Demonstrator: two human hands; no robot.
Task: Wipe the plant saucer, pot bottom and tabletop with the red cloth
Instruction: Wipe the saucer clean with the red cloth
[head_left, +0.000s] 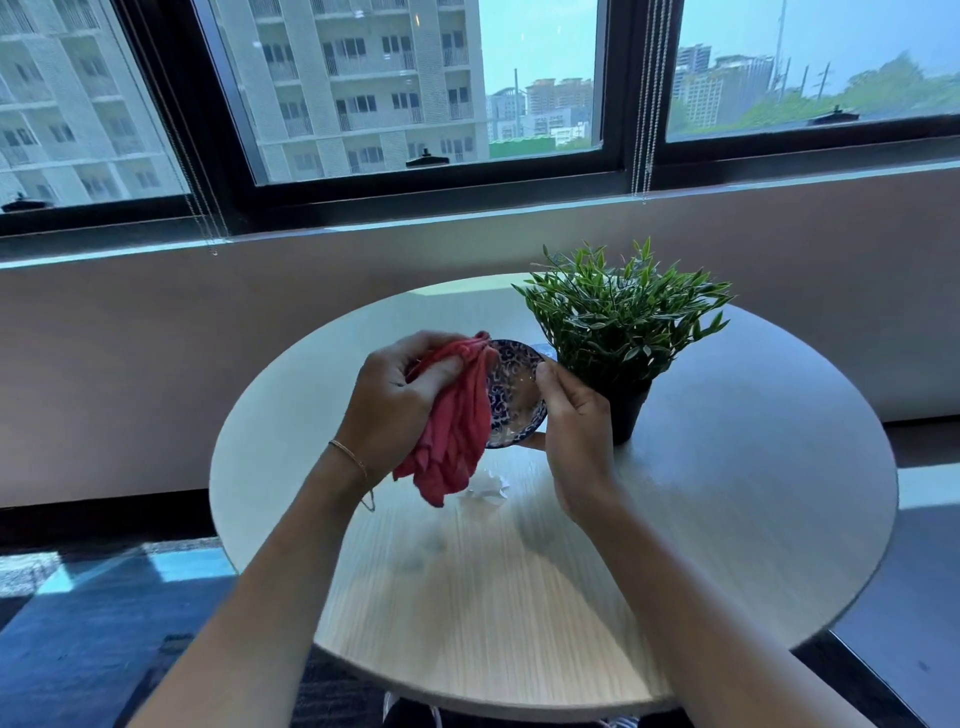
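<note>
My right hand (574, 431) holds a small blue-and-white patterned saucer (514, 395) by its right rim, tilted up on edge above the round wooden table (727, 519). My left hand (395, 405) grips the bunched red cloth (454, 426) and presses it against the saucer's left side; the cloth's end hangs down below the hand. The green plant (623, 306) stands upright in its black pot (628, 410) on the table, just right of my right hand. A wet patch (485, 491) shines on the tabletop under the saucer.
The table stands close to a low wall (208, 364) under a wide black-framed window (628, 104). Blind cords (644, 130) hang in front of the glass. Dark carpet (78, 649) lies to the left of the table.
</note>
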